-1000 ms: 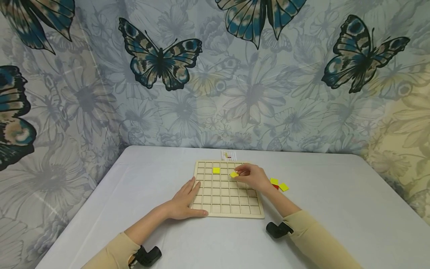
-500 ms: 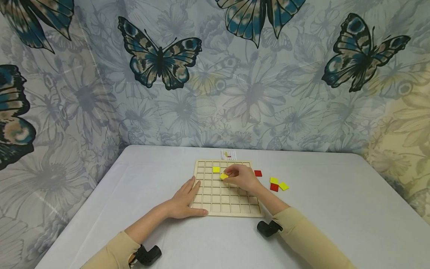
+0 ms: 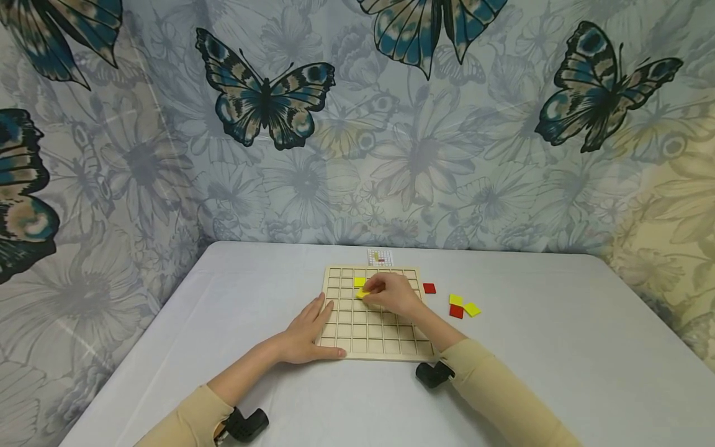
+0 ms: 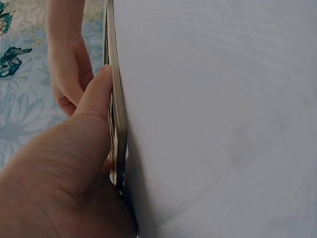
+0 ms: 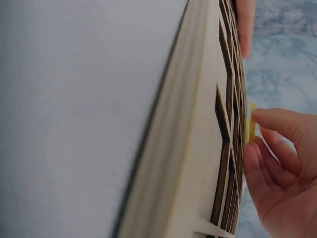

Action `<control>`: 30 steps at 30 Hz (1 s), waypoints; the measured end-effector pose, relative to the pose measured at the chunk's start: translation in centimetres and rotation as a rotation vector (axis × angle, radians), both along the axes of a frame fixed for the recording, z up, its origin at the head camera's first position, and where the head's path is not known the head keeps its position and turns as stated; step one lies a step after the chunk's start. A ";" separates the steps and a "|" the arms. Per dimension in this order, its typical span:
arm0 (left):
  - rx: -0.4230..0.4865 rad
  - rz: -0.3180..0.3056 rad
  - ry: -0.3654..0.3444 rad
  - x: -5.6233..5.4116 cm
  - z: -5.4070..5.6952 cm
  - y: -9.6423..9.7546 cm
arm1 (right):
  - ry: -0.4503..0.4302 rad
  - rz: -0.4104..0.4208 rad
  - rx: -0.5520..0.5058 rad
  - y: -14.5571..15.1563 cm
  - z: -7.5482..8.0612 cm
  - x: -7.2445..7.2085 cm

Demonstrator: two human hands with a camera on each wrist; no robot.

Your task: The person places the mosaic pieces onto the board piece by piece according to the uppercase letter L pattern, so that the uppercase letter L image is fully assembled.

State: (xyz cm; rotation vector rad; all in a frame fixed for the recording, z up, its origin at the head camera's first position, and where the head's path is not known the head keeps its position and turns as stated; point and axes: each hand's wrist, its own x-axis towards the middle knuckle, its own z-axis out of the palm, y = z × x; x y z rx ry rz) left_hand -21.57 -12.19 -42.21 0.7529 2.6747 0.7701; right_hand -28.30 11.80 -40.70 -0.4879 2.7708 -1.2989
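A wooden grid board lies flat on the white table, its squares bordered by raised strips. My right hand pinches a yellow square tile between thumb and fingertips, just over the board's upper part. The right wrist view shows that tile edge-on, close to the grid. Another yellow tile sits in a square in the second row, just beyond the held one. My left hand rests on the board's left edge with fingers spread and the thumb along the near edge.
A red tile lies right of the board. Further right are two yellow tiles, one lying beside a second red tile. Behind the board is a small printed grid card. A butterfly-patterned cloth hangs behind the table.
My right hand has carried the yellow tile leftward across the board, close to the placed yellow tile. The red tile right of the board has come into view. My left hand stays put.
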 end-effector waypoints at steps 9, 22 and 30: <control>0.004 -0.001 0.004 0.0 -0.1 -0.1 | 0.071 0.050 0.052 -0.4 -0.1 -0.3; 0.003 -0.007 0.009 0.0 -0.2 -0.1 | 0.138 0.090 0.102 -0.6 -0.2 -0.7; -0.004 -0.004 0.007 -0.1 -0.1 -0.1 | 0.117 0.090 0.091 -0.5 -0.2 -0.6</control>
